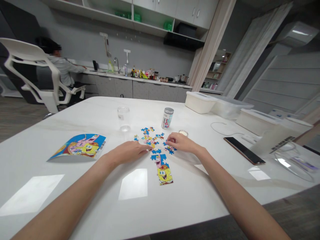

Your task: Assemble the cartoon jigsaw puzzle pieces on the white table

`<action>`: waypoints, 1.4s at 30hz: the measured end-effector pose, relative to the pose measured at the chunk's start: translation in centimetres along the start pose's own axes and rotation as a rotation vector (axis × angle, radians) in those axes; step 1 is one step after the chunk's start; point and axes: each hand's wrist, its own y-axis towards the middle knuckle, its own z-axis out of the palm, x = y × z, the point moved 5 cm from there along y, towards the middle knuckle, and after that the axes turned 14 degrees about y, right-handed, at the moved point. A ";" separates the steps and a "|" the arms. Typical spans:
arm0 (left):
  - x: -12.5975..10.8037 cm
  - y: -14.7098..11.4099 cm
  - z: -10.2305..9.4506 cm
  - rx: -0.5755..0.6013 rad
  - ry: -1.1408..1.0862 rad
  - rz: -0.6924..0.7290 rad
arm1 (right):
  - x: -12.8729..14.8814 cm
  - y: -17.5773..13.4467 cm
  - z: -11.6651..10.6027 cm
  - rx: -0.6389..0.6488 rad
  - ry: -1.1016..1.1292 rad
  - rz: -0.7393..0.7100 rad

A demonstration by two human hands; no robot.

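Fingers outstretched on the left hand [132, 150], curled on the right hand [182, 141], its pinch unclear, seemingly sort loose pieces [153, 145] beyond the joined puzzle section [163, 171] towards the table [190, 200] edge nearest; lifting one needs precision.

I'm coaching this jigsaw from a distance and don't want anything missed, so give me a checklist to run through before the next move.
1. Joined section lies nearer the person than the loose pieces: ok.
2. Left hand reaches the loose pieces: ok.
3. Right hand grips a piece: cannot tell, too small to see.
4. Picture sheet lies flat: not ok, it is curved.
5. Silver-lidded jar stands upright: ok.
6. Phone is apart from the pieces: ok.
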 end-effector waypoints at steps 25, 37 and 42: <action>2.2 -0.7 0.4 0.040 0.308 -0.548 | -3.5 0.2 -0.3 -0.183 -0.058 0.072; 2.1 -0.8 -0.1 0.057 0.326 -0.524 | -4.0 0.2 -1.0 -0.230 -0.092 0.137; 2.5 -1.2 -0.8 0.097 0.328 -0.534 | -4.0 -0.4 -2.2 -0.253 -0.104 0.275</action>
